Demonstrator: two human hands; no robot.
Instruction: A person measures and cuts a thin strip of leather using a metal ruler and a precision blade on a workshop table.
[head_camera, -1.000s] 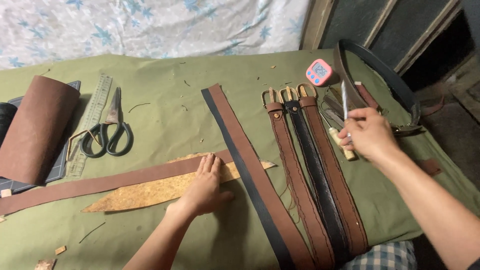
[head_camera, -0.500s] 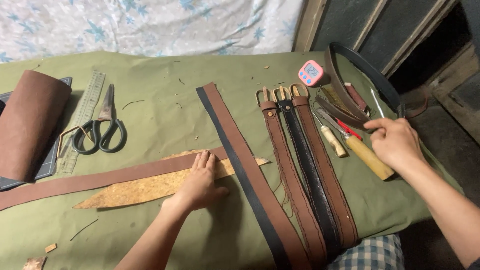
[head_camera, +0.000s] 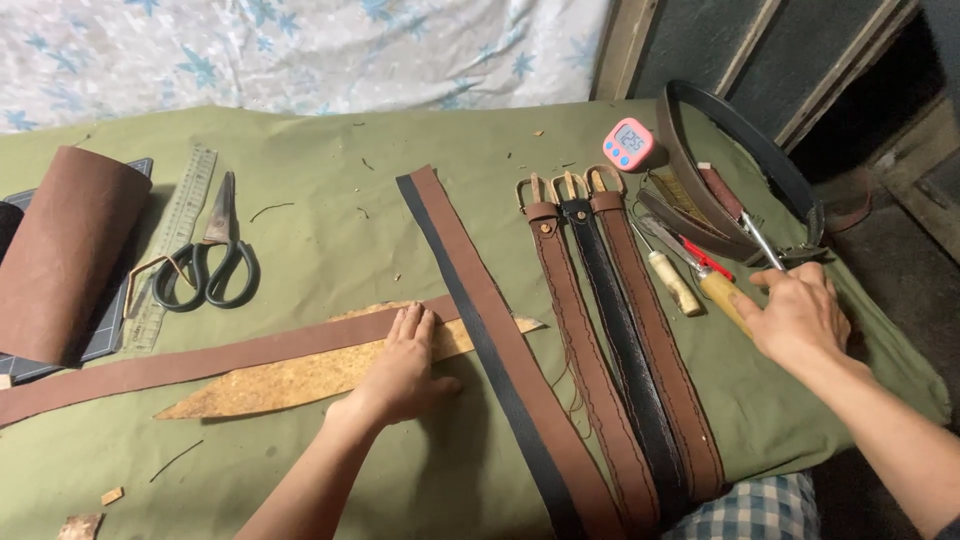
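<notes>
My left hand (head_camera: 405, 365) lies flat, palm down, on a long brown leather strap (head_camera: 200, 362) and the tan leather scrap (head_camera: 270, 385) beneath it. My right hand (head_camera: 800, 315) is at the right side of the table, fingers closed on a thin metal tool (head_camera: 762, 243) that points up and away. Its thumb is beside a wooden tool handle (head_camera: 722, 293). A second pale-handled tool (head_camera: 672, 282) and a red-handled one (head_camera: 705, 258) lie just left of it.
A black-and-brown strap (head_camera: 490, 320) runs diagonally across the green cloth (head_camera: 330, 200). Three buckled belts (head_camera: 600, 330) lie side by side. Scissors (head_camera: 205, 265), a ruler (head_camera: 180, 220) and a leather roll (head_camera: 65, 250) sit left. A pink timer (head_camera: 630, 143) and looped belts (head_camera: 720, 140) sit far right.
My right hand has moved right and down from the belts toward the table's edge, lowering the metal tool near the handled tools. My left hand stays on the strap.
</notes>
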